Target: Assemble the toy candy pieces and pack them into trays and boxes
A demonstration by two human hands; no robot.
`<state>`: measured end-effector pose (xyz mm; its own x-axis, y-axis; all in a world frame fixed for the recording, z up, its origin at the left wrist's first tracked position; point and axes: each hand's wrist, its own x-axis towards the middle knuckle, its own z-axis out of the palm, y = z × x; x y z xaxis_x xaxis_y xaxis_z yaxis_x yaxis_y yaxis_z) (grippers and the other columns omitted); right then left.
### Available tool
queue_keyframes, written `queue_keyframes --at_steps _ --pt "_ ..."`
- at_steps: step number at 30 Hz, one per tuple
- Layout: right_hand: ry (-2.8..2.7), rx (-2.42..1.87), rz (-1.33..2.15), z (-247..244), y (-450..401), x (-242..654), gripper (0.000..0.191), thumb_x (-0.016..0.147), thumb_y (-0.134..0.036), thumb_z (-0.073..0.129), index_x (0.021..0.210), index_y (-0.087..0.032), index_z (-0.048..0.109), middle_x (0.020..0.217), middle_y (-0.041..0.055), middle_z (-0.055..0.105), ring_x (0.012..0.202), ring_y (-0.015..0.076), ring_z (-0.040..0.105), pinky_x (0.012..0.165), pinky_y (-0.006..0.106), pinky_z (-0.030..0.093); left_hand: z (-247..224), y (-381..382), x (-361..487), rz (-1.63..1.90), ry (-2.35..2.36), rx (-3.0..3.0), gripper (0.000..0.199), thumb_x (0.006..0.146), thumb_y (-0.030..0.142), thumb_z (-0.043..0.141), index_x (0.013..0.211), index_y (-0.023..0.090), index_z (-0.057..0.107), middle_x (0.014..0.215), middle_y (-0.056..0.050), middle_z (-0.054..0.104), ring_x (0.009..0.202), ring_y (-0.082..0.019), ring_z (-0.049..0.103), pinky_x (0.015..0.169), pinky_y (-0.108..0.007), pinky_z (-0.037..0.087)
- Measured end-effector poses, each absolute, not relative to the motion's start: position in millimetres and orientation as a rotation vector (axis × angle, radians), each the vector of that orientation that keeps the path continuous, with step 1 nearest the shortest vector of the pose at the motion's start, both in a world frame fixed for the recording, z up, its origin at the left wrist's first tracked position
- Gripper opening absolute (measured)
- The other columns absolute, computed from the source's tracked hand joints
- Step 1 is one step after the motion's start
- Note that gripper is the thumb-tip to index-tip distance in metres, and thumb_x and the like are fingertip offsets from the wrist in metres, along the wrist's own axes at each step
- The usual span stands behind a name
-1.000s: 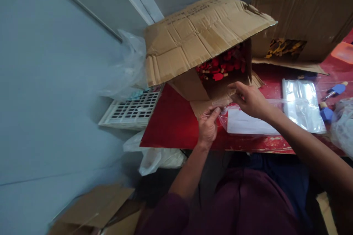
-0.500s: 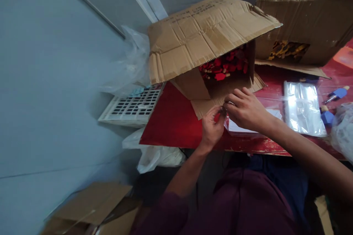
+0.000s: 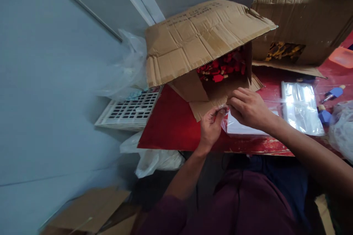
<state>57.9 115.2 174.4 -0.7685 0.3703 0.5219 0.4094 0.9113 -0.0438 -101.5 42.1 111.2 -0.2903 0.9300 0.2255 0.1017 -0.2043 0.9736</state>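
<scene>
A clear plastic bag [image 3: 225, 123] is being held up at its mouth by both hands, just in front of the lower flap of an open cardboard box [image 3: 193, 44], above a red-painted table [image 3: 171, 125]. The bag's edge is being pinched between the thumb and fingertips of the left hand [image 3: 211, 126]. The right hand [image 3: 248, 108] is being kept beside it, its fingers [image 3: 237, 97] curled and pressed together over the bag's mouth; whether the film is being gripped by them cannot be told. Anything small inside the pinched part is too hidden to tell.

Red wooden pieces [image 3: 220, 69] with pale tips are being held loose in the open box, under its raised flap. A second cardboard box [image 3: 300, 14] is being kept at the far end of the table, with yellow and dark pieces [image 3: 285, 51] showing through its opening. A white card [image 3: 242, 126] is being left lying under the bag, and a stack of clear plastic bags [image 3: 300, 108] is being left to its right. Blue pieces [image 3: 324, 116] lie near a crumpled plastic bag [image 3: 342, 130], and an orange plastic container [image 3: 343, 57] sits at the table's edge. A white perforated plastic crate [image 3: 129, 112] is being propped beside the table, over a white plastic sack [image 3: 154, 163].
</scene>
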Motion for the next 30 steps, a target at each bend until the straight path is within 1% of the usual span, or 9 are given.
queue_keyframes --at_steps 5,11,16,18,20,23,26,28,30 --pt "-2.622 -0.477 -0.209 170 108 58 0.019 0.099 -0.014 0.049 0.094 -0.014 0.067 0.099 0.0111 0.066 0.085 0.0219 0.049 0.073 0.035 0.033 114 41 -101 1.517 1.433 1.389 0.023 0.092 0.039 0.066 0.081 0.018 0.069 0.078 -0.002 0.067 0.075 -0.015 0.061 0.071 -0.026 0.049" --pt "-2.716 -0.414 -0.315 165 112 55 0.019 0.1 -0.015 0.051 0.095 -0.013 0.068 0.088 0.0096 0.063 0.084 0.0224 0.048 0.073 0.036 0.033 119 38 -101 1.421 1.475 1.575 0.017 0.094 0.023 0.057 0.079 0.018 0.065 0.077 -0.002 0.064 0.074 -0.015 0.058 0.069 -0.027 0.046" --pt "-2.72 -0.435 -0.303 162 113 56 0.02 0.099 -0.014 0.05 0.091 -0.014 0.068 0.085 0.0085 0.063 0.079 0.0205 0.049 0.073 0.036 0.035 120 39 -100 1.388 1.488 1.642 0.019 0.093 0.022 0.055 0.078 0.018 0.066 0.079 -0.003 0.069 0.076 -0.017 0.062 0.072 -0.029 0.047" --pt "-2.638 -0.496 -0.186 161 112 55 0.021 0.098 -0.014 0.049 0.086 -0.014 0.067 0.084 0.0083 0.063 0.076 0.0192 0.05 0.072 0.035 0.036 120 40 -100 1.416 1.495 1.606 0.017 0.094 0.024 0.057 0.084 0.018 0.07 0.084 -0.004 0.071 0.08 -0.018 0.065 0.074 -0.029 0.048" --pt "-2.456 -0.618 0.036 159 112 53 0.021 0.096 -0.015 0.049 0.083 -0.015 0.065 0.084 0.0081 0.064 0.075 0.0181 0.052 0.07 0.034 0.039 119 40 -100 1.454 1.5 1.537 0.019 0.094 0.029 0.058 0.088 0.019 0.072 0.087 -0.005 0.073 0.083 -0.018 0.066 0.077 -0.03 0.049" --pt "-1.948 -0.871 0.538 162 116 53 0.018 0.095 -0.02 0.049 0.083 -0.017 0.062 0.081 0.0048 0.064 0.072 0.0151 0.057 0.066 0.029 0.043 113 42 -101 1.523 1.498 1.359 0.023 0.094 0.034 0.059 0.086 0.019 0.074 0.083 -0.004 0.072 0.081 -0.017 0.066 0.078 -0.029 0.051" --pt "-1.348 -1.029 1.008 177 135 74 0.014 0.094 -0.026 0.051 0.084 -0.02 0.058 0.073 -0.0003 0.063 0.058 0.011 0.056 0.057 0.026 0.045 104 47 -104 1.652 1.428 1.092 0.021 0.091 0.036 0.061 0.086 0.019 0.073 0.083 -0.003 0.072 0.079 -0.016 0.066 0.08 -0.029 0.052" --pt "-1.064 -1.084 1.153 195 155 109 0.013 0.093 -0.026 0.053 0.081 -0.021 0.054 0.072 -0.0007 0.063 0.055 0.0104 0.056 0.054 0.026 0.047 99 50 -107 1.735 1.377 0.955 0.02 0.089 0.036 0.062 0.085 0.019 0.072 0.083 -0.003 0.072 0.079 -0.015 0.066 0.081 -0.029 0.053" --pt "-0.961 -1.128 1.15 214 175 157 0.019 0.094 -0.021 0.052 0.075 -0.022 0.051 0.073 0.0004 0.063 0.059 0.0117 0.06 0.056 0.028 0.051 96 53 -109 1.789 1.346 0.884 0.018 0.087 0.035 0.063 0.083 0.019 0.071 0.082 -0.003 0.071 0.078 -0.014 0.066 0.08 -0.029 0.052"
